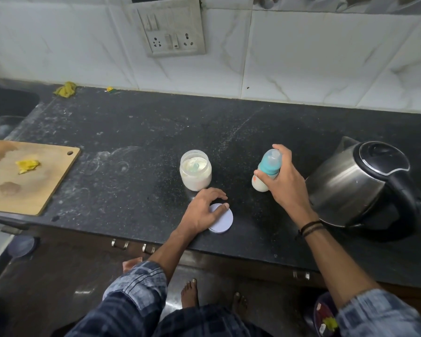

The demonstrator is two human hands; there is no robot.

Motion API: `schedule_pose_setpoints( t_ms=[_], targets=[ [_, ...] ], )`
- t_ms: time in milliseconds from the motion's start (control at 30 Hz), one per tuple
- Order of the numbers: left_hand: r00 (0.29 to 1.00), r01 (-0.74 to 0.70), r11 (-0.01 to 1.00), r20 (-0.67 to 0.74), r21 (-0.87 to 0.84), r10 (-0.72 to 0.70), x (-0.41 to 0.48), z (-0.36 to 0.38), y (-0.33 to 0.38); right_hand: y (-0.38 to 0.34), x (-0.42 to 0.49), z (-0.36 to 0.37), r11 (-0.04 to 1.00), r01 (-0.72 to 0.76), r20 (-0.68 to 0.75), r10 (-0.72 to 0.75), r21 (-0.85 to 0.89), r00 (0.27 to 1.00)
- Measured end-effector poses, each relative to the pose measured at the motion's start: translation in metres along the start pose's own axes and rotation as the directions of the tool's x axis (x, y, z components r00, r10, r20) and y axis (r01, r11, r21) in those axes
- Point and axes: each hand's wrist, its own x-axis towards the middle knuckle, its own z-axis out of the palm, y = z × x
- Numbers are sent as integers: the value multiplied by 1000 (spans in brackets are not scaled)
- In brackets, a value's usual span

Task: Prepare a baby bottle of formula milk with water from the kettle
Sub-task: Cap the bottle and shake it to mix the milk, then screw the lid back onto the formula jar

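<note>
**Head view: bottle gripped, lid at the front edge**

Right hand (pixel 283 183) wraps the capped baby bottle (pixel 267 166), between the open formula jar (pixel 195 170) and the kettle (pixel 365 186). Left hand (pixel 203 211) rests with relaxed fingers on the lid (pixel 223 221), near the tabletop (pixel 144 132) front edge. Open room leftward to the cutting board (pixel 27 176).

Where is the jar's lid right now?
Head view: the lid lies flat on the counter near its front edge, just in front of the open jar, partly under the left hand, left of the bottle the right hand holds.
</note>
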Motion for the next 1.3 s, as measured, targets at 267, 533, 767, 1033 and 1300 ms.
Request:
schedule_pose_setpoints(
  t_ms=[267,533,767,1033,1300],
  targets=[
    [1000,14,1000,8,0,-14,1,-2,3,11,1,15,998,-36,27,37,-45,999],
    [1000,23,999,20,-28,-23,-2,-6,7,7,-8,17,990,-133,-5,133,49,991],
    [996,76,976,-39,-206,-86,-10,-10,11,-3,-71,40,967,-115,-232,169,227,958],
    [925,-45,998,-380,-52,22,-51,-26,0,-16,-104,82,988,33,245,6,-153,969],
    [853,87,966,-482,-243,-198,-51,-59,2,-27,-111,103,981,49,260,2,-189,966]
  ],
)
